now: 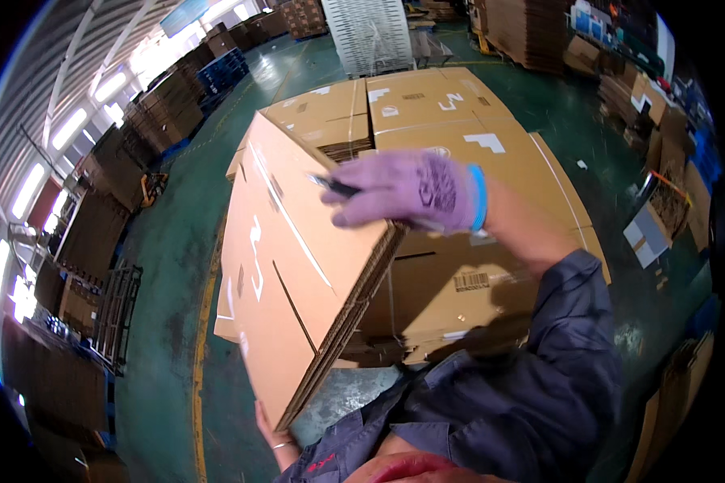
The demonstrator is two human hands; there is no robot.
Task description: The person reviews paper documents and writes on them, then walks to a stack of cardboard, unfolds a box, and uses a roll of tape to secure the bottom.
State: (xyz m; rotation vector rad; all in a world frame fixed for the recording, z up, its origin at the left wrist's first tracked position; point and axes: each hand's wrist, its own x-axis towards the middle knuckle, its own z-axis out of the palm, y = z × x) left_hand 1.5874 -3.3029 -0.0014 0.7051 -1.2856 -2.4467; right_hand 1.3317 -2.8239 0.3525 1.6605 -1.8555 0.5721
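Observation:
A thick bundle of flattened cardboard boxes (290,249) stands tilted in front of me, with a thin white strap (286,211) across its face. At its bottom corner my left hand (274,435) grips the edge; most of its fingers are hidden behind the cardboard. My right hand (411,191), in a purple glove with a blue cuff, is at the bundle's upper right edge. Its fingers are closed on a small black knife (338,187) with a shiny tip, which points left over the cardboard face. The knife is slightly blurred.
More strapped stacks of flat cardboard (439,113) lie beneath and behind the bundle. A tall white slatted stack (370,36) is at the far end. Metal racks (118,318) stand left beyond a yellow floor line (204,362). Cardboard scraps (649,233) lie on the right.

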